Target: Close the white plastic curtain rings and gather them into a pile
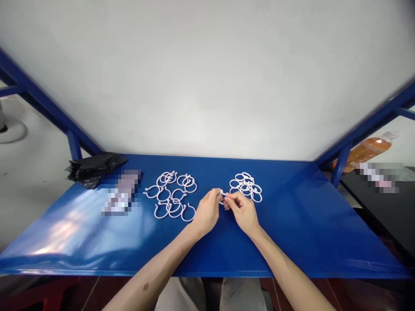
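Over the middle of the blue table (pixel 292 242), both my hands hold one white curtain ring (pixel 223 194). My left hand (pixel 208 211) pinches its left side, and my right hand (pixel 244 211) grips it from the right with thumb and fingers. Most of this ring is hidden behind the fingers. To the left lie several loose white curtain rings (pixel 169 203), many with a gap between their knobbed ends. Just beyond my right hand is a heap of similar rings (pixel 247 186), overlapping each other; several look closed into full loops.
A crumpled black plastic bag (pixel 94 166) lies at the table's back left, beside a pixelated item (pixel 125 190). Blue metal frame bars (pixel 366 134) slope along both sides below a pale panel (pixel 207 86). An orange drink bottle (pixel 369 151) is off to the right.
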Demonstrator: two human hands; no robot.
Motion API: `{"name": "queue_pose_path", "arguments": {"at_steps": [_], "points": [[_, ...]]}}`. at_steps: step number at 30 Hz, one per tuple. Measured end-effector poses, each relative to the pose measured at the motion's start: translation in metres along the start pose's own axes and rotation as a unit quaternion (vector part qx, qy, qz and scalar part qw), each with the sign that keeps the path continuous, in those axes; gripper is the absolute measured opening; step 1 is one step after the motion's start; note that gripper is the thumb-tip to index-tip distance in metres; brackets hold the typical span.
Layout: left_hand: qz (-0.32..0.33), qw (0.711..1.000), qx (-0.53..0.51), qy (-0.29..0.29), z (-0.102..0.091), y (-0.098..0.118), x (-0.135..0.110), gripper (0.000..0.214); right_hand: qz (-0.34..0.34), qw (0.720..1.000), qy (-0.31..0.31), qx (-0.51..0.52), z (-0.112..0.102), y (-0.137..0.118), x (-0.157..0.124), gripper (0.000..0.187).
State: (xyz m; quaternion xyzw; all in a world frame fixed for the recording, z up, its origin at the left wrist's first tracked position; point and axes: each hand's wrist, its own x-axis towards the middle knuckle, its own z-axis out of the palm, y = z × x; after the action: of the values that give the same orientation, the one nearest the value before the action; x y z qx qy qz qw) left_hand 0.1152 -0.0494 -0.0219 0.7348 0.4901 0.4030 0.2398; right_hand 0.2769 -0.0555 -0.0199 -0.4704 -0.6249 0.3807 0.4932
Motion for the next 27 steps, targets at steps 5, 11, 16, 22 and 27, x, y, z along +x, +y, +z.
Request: {"name": "queue_pose_path", "arguments": {"at_steps": [5, 11, 16, 22, 27], "points": [[0.045, 0.998, 0.046, -0.003, 0.004, -0.005, -0.003, 0.023, -0.025, 0.998, -0.024, -0.045, -0.003, 0.001, -0.003, 0.02], [0.066, 0.996, 0.029, -0.052, -0.008, 0.005, 0.006, 0.032, -0.101, 0.987, 0.013, -0.12, -0.011, -0.005, 0.003, 0.011], [0.034, 0.998, -0.009, -0.05, -0.013, 0.0, 0.008, 0.028, -0.153, 0.979, -0.047, -0.129, -0.012, -0.011, 0.006, 0.015], [0.036, 0.982, 0.172, 0.074, -0.033, -0.015, 0.018, 0.025, -0.101, 0.962, 0.158, -0.197, -0.051, 0.003, 0.021, 0.02], [-0.063, 0.912, 0.395, 0.089, -0.056, -0.031, 0.023, 0.028, 0.041, 0.939, 0.271, -0.208, -0.097, 0.032, 0.035, 0.037]]}}
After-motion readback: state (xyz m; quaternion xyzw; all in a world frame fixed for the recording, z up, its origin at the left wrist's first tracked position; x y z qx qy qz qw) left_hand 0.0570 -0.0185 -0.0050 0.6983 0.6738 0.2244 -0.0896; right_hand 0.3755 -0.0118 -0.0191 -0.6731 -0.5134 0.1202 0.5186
